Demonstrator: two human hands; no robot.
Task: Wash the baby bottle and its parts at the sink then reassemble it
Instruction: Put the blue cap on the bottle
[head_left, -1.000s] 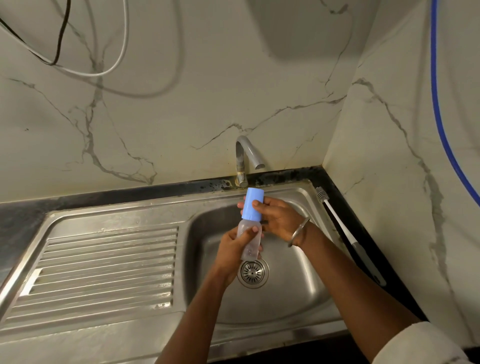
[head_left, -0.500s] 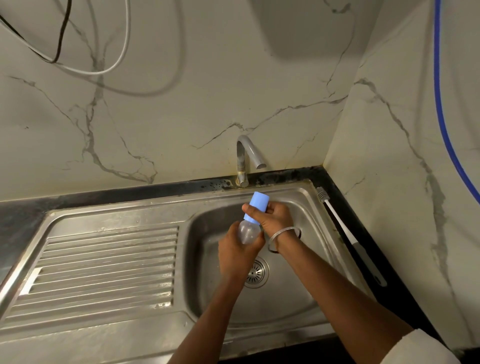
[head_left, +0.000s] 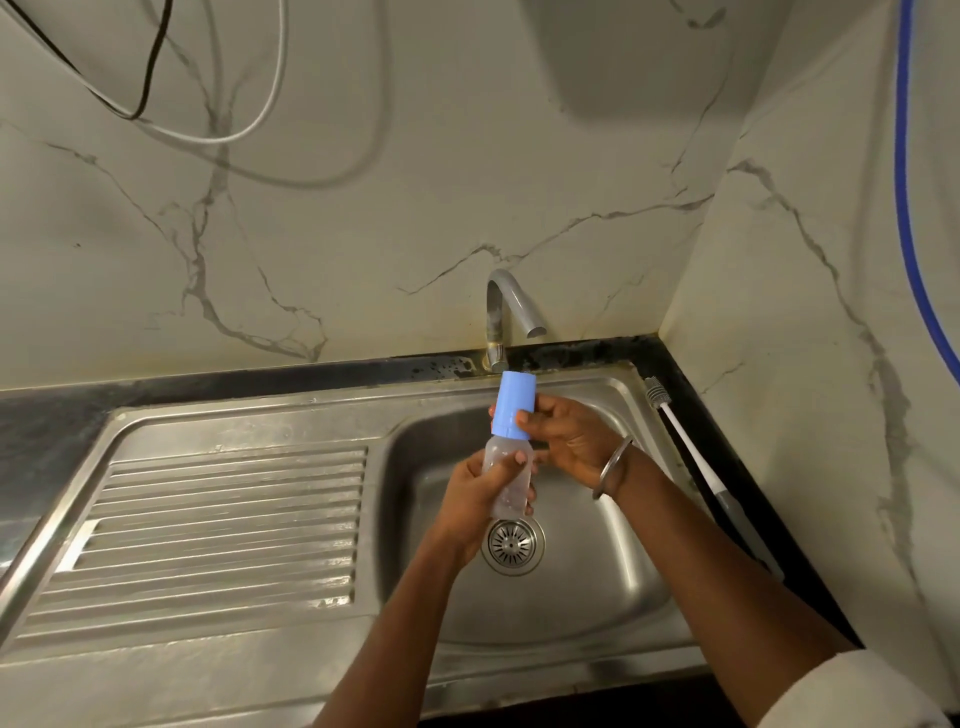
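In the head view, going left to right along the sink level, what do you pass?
Ribbed draining board → left hand → clear bottle with its blue cap → right hand → metal bangle → white bottle brush on the dark counter edge → marble side wall.

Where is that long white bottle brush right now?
The bottle brush lies untouched on the sink's right rim, bristles toward the back wall, just right of the right hand.

The bottle (head_left: 508, 478) sits above the drain (head_left: 512, 543), before the tap (head_left: 506, 312); a brush (head_left: 691, 447) lies on the sink's (head_left: 597, 597) right rim.
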